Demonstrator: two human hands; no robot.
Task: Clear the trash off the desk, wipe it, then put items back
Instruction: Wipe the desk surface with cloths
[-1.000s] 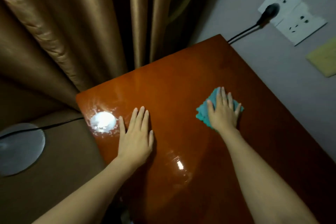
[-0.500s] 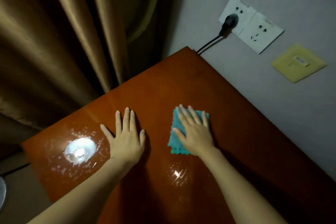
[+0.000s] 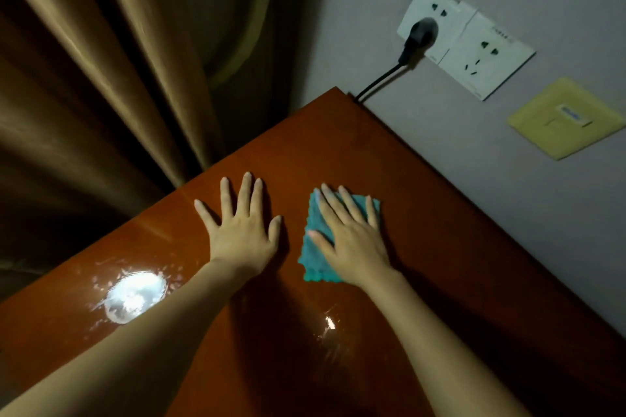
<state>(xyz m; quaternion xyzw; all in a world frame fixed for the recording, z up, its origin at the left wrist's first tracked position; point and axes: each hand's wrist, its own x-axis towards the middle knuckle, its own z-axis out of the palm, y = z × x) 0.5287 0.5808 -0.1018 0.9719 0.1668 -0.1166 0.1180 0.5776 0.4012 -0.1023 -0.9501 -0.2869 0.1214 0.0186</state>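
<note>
1. My right hand (image 3: 352,240) lies flat on the teal cloth (image 3: 313,247), fingers straight and spread, pressing it to the desk (image 3: 423,281). Nothing pinched or curled.
2. Change over the last second: the cloth has travelled from the wall side of the top toward me and leftward, and now sits just beside my left hand (image 3: 242,230). Half a second ago it was already close; the shift since then is small.
3. My left hand stays flat on bare wood, fingers apart, bracing. It holds nothing.
4. Reading: I am mid-wipe, a stroke swept inward. No trash or items show on the part of the desk in view, so clearing looks done and putting things back is still ahead.
5. Desk: reddish-brown top, glossy finish, straight edges, one corner pointing at the wall (image 3: 440,145). A bright lamp glare (image 3: 133,294) with speckled streaks around it sits left of my left forearm; I can't tell whether the streaks are moisture or residue.
6. Cloth: soft, napped, roughly square, with a scalloped edge toward me.
7. Surroundings: folded tan curtain (image 3: 118,78), black plug (image 3: 418,35) in a white wall socket, yellow plate further right.
</note>
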